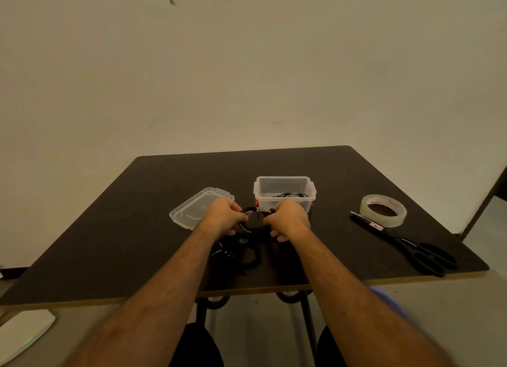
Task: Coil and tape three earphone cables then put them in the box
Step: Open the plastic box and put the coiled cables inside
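Dark table (153, 202) carrying, toward its far edge, an open clear box (284, 192) with a black cable inside. Left hand (223, 215) and right hand (289, 218), fingers curled, jointly grip a coiled earphone cable (253, 220) at centre; another cable (241, 254) lies nearer the front edge.

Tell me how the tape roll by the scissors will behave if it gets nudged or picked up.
The tape roll lies flat on the table, so a nudge would probably slide it, not roll it. It looks like a thin hollow ring, so likely light. One end leans on the scissors, so it may rock.
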Action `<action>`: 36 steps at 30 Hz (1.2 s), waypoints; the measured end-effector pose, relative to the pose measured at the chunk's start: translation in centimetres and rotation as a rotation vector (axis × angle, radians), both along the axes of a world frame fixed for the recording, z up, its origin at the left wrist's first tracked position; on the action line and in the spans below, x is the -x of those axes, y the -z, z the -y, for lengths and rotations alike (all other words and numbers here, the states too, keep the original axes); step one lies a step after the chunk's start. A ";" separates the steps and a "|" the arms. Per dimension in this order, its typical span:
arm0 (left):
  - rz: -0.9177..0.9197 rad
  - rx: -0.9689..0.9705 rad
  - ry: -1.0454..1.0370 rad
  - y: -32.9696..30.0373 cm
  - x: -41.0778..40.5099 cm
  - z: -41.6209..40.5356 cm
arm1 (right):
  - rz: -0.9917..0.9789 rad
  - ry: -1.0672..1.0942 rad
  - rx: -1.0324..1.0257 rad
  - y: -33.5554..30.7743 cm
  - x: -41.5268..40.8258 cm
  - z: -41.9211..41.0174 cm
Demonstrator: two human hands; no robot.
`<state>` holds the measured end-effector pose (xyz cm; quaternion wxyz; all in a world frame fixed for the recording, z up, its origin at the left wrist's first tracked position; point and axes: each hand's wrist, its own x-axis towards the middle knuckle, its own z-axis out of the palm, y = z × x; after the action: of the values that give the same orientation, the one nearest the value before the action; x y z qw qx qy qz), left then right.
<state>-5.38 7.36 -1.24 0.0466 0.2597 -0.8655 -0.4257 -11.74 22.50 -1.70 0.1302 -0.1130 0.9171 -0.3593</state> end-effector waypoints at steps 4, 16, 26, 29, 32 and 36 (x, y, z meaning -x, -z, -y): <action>-0.124 -0.060 0.052 -2.3 -0.1 -0.2 | -0.089 0.005 0.131 -1.9 0.7 -0.8; -0.154 0.014 0.019 -5.2 10.0 -3.2 | -0.234 0.119 -0.057 -7.5 9.5 -2.1; 0.157 0.736 0.045 -3.2 11.5 -3.8 | -0.115 0.034 -0.268 -3.4 11.2 0.6; 0.137 0.765 0.067 -3.4 11.2 -4.1 | -0.108 -0.001 -0.302 -3.5 10.9 1.0; 0.076 0.716 0.060 -3.8 10.6 -3.9 | -0.133 -0.023 -0.334 -3.5 10.4 1.3; 0.035 0.641 0.032 -4.1 9.4 -2.3 | -0.223 -0.011 -0.359 -4.0 9.7 1.1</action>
<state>-14.74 9.69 2.88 0.1045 0.2255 -0.9602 -0.1273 -21.40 21.37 2.25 0.0479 -0.1321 0.9745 -0.1749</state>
